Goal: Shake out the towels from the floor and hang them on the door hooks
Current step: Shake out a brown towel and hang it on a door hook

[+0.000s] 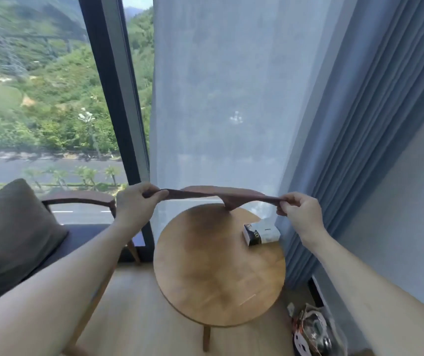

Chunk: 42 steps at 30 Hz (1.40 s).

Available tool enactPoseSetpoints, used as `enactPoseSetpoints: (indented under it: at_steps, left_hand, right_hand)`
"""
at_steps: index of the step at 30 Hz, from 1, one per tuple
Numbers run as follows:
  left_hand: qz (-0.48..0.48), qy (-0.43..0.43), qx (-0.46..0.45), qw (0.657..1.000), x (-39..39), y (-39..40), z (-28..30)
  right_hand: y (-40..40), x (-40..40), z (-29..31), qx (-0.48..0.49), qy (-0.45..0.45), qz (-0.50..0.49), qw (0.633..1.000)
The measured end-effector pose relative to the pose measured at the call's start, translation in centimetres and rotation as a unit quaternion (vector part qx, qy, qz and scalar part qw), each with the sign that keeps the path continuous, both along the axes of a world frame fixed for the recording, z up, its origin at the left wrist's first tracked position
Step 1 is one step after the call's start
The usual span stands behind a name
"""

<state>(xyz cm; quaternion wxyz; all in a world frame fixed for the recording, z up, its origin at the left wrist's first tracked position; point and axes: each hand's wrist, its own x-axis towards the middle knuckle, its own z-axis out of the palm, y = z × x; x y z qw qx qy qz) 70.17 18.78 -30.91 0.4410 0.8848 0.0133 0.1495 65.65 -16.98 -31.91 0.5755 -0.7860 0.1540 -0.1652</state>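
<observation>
A dark reddish-brown towel [218, 195] is stretched out flat and nearly level between my two hands, above the far edge of a round wooden table [205, 273]. My left hand [135, 201] pinches its left corner. My right hand [297, 208] pinches its right corner. A fold of the towel dips down in the middle toward the tabletop. No door or hooks are in view.
A small black-and-white box [261, 233] lies on the table's right side. A wooden armchair with a grey cushion [10, 237] stands at left. A sheer curtain [231, 98] and a blue drape [360, 124] hang ahead. A plastic bag of items [313, 330] sits on the floor at lower right.
</observation>
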Motion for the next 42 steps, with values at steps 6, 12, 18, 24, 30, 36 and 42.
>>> enactPoseSetpoints:
  at_steps: [6,12,18,24,30,36,42]
  left_hand:
    - [-0.002,0.132,0.020,0.991,-9.9,-1.2,-10.3]
    - [0.006,0.202,0.040,0.979,-11.4,-1.9,-14.0]
    - [0.003,0.258,0.085,0.962,-7.0,-1.3,-16.7]
    - [-0.008,0.302,0.058,0.951,1.8,-0.4,-19.0]
    - [-0.019,0.293,0.061,0.954,14.5,-1.0,-20.1]
    - [-0.001,0.336,0.023,0.941,20.4,-1.3,-25.0]
    - [-0.003,0.469,0.027,0.883,14.8,0.6,-32.5]
  right_hand:
    - [-1.8,-6.6,-9.1,-0.010,0.127,0.024,0.992]
    - [-2.9,-8.7,-14.0,-0.007,0.219,0.047,0.975]
    - [-1.3,-5.8,-16.7,-0.015,0.252,0.043,0.967]
    - [0.2,1.4,-18.5,-0.005,0.286,0.005,0.958]
    - [0.6,14.4,-19.3,-0.027,0.287,-0.039,0.957]
    - [0.3,18.3,-23.8,-0.058,0.321,-0.045,0.944]
    - [0.9,11.3,-32.4,-0.062,0.481,-0.039,0.873]
